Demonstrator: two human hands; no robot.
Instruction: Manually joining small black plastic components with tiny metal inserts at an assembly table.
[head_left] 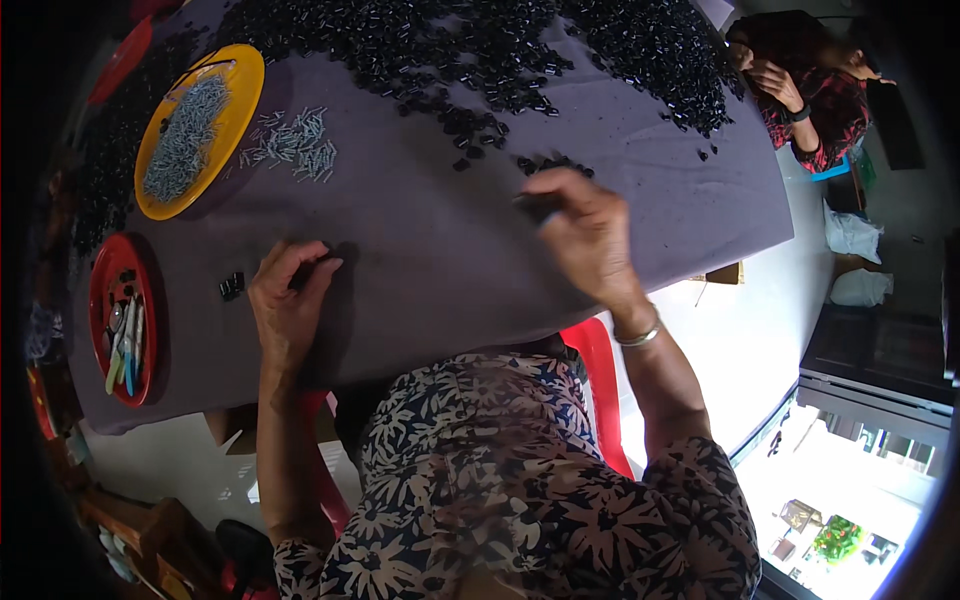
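Observation:
My left hand (286, 300) is over the near part of the cloth, thumb and forefinger pinched together. Whatever lies between those fingertips, if anything, is too small to make out. To its left sit a few small black plastic pieces (232, 287), lined up side by side. My right hand (590, 238), a little blurred, is closed on a dark, blurred black piece (538, 206) near a small cluster of black pieces (556, 163). Loose grey screws (296, 146) lie beside a yellow plate (250, 98) heaped with more of them.
A large spread of black pieces (470, 50) covers the far side of the grey cloth (420, 230). At the left is a red tray (150, 345) with pens or slim tools and black bits. Another person (815, 95) sits at the far right. A red chair (600, 390) is beside me.

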